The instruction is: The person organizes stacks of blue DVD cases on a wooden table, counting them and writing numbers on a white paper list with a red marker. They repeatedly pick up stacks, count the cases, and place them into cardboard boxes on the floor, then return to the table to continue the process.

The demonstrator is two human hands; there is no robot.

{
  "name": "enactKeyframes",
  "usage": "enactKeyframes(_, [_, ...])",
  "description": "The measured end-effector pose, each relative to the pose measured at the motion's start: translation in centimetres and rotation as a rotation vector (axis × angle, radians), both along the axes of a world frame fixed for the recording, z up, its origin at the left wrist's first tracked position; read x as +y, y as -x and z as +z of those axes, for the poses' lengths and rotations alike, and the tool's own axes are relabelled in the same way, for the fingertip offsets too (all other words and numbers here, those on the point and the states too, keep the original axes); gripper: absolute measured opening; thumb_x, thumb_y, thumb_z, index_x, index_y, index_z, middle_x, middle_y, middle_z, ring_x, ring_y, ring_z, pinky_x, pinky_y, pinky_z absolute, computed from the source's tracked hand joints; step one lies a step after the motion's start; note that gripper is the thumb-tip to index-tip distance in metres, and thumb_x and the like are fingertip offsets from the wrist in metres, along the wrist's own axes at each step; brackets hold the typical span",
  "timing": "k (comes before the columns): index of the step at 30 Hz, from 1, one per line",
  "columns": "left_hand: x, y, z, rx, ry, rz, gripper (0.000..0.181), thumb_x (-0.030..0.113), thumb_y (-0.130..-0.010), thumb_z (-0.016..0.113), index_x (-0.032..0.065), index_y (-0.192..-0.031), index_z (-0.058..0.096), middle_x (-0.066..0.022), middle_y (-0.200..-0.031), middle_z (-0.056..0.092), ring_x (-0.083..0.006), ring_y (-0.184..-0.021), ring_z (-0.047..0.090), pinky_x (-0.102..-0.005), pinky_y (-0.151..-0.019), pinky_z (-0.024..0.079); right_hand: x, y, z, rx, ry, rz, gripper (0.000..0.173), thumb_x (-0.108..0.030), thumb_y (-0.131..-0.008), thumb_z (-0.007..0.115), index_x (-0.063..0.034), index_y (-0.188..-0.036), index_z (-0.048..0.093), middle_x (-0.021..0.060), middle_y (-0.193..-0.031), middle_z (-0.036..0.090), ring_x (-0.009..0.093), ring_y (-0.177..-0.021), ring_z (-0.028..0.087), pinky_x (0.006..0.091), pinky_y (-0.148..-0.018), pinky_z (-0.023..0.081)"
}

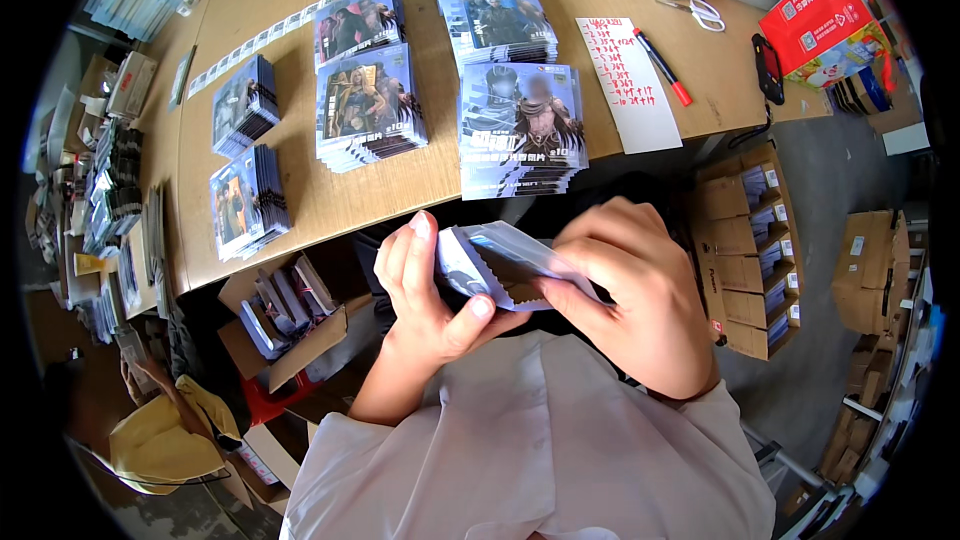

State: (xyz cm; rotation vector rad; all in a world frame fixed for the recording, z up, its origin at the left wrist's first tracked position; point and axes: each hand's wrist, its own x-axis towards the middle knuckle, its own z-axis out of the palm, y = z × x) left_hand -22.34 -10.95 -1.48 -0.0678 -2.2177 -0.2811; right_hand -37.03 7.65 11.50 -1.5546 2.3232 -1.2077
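My left hand (pixel 424 300) grips a pale blue printed packet (pixel 469 270) with a zigzag edge, held just off the table's front edge. My right hand (pixel 641 285), slightly blurred, pinches a clear plastic sleeve (pixel 517 247) at the packet's right side. Whether that sleeve is part of the packet or a separate piece, I cannot tell. Beyond my hands lies a fanned stack of printed packets (pixel 525 120) that overhangs the table edge. Further similar stacks stand to its left, among them a middle stack (pixel 367 101) and a smaller front-left stack (pixel 244 202).
On the wooden table (pixel 300 202) lie a handwritten paper strip (pixel 637 120), a red-and-black marker (pixel 664 67) and scissors (pixel 694 11). A red box (pixel 825 22) stands at right. Below are cardboard compartments (pixel 731 277) and an open carton (pixel 307 330). Another person (pixel 165 427) sits at left.
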Motion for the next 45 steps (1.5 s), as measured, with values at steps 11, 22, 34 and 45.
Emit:
enactKeyframes(11, [0.2, -0.2, -0.5, -0.005, 0.099, -0.005, 0.114, 0.070, -0.087, 0.085, 0.0396, -0.175, 0.020, -0.0415, -0.166, 0.036, -0.0532, -0.140, 0.049, -0.0656, -0.108, 0.046, -0.5, 1.8, -0.3, 0.021, -0.040, 0.156, 0.015, -0.006, -0.075, 0.089, -0.0039, -0.084, 0.077, 0.0053, -0.095, 0.066, 0.026, -0.089, 0.064, 0.0405, -0.082, 0.050])
enactKeyframes(22, [1.5, 0.8, -1.3, 0.051, 0.119, -0.015, 0.095, 0.063, -0.097, 0.076, 0.0395, -0.174, 0.025, -0.0406, -0.157, 0.046, -0.0481, -0.128, 0.057, -0.0584, -0.098, 0.050, -1.5, 2.4, -1.9, -0.109, -0.018, 0.280, 0.010, -0.010, -0.085, 0.081, -0.0009, -0.085, 0.076, 0.0096, -0.102, 0.072, 0.030, -0.094, 0.071, 0.0442, -0.085, 0.056])
enactKeyframes(34, [1.8, 1.2, -1.8, 0.065, 0.140, -0.064, 0.059, 0.049, -0.108, 0.068, 0.0451, -0.163, 0.048, -0.0340, -0.155, 0.052, -0.0412, -0.124, 0.060, -0.0530, -0.097, 0.051, -0.9, 3.2, -3.5, -0.222, -0.079, 0.390, 0.017, -0.008, -0.077, 0.086, 0.0000, -0.088, 0.075, 0.0094, -0.110, 0.074, 0.032, -0.104, 0.072, 0.0433, -0.092, 0.055])
enactKeyframes(45, [2.2, 2.3, 0.3, -0.148, 0.019, 0.103, 0.112, 0.053, -0.073, 0.100, 0.0251, -0.166, 0.046, -0.0484, -0.162, 0.037, -0.0556, -0.138, 0.049, -0.0628, -0.104, 0.048, 0.7, 2.7, -5.1, -0.644, 0.183, 0.051, 0.023, -0.013, -0.099, 0.082, 0.0051, -0.111, 0.076, 0.0171, -0.107, 0.081, 0.033, -0.090, 0.080, 0.0361, -0.079, 0.063])
